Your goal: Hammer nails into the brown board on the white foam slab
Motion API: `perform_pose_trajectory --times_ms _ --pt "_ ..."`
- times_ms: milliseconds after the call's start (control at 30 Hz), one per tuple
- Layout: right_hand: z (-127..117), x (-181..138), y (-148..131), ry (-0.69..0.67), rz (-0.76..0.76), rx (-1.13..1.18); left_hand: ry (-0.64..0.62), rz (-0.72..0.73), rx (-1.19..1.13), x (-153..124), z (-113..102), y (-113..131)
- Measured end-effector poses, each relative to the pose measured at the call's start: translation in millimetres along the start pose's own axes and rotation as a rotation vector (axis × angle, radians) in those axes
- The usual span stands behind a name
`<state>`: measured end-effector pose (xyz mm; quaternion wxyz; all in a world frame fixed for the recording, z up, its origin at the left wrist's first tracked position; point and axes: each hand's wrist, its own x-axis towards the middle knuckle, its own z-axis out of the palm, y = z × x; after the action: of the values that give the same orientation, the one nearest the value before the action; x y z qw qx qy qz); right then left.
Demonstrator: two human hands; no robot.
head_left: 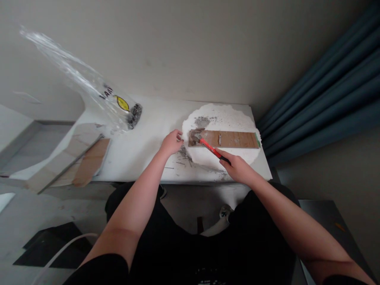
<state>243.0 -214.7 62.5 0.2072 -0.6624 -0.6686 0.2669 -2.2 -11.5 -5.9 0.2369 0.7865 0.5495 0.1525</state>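
My right hand [237,168] grips a hammer [212,149] by its red and black handle. The hammer's grey head is down at the left end of a wooden board [240,139], where grey crushed material covers the wood. Under the board lies a round white mat [219,158] with a scalloped edge. Just left of the board, my left hand [172,143] is held with fingers curled in toward the thumb; what they hold, if anything, is too small to make out. Dark grey crumbs [203,120] are scattered on the mat, and thin dark slivers [180,163] lie below my left hand.
A clear plastic bag [118,109] with a yellow print and dark contents at its bottom stands on the white table [148,138]. Cardboard pieces [90,162] lie at the table's left end. A blue curtain [326,95] hangs at the right, and a wall rises behind.
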Motion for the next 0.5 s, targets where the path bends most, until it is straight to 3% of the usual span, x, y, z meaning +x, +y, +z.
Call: perform_pose_trajectory --times_ms 133,267,500 --pt "1.3 0.4 1.2 0.052 -0.037 0.036 -0.134 -0.001 0.319 -3.6 -4.1 -3.2" --pt "3.7 1.3 3.3 0.008 0.007 -0.026 -0.308 -0.011 0.458 -6.7 -4.2 -3.7" --pt "5.7 1.6 1.9 0.028 0.016 -0.039 -0.304 0.010 0.461 -5.6 -3.4 -6.4"
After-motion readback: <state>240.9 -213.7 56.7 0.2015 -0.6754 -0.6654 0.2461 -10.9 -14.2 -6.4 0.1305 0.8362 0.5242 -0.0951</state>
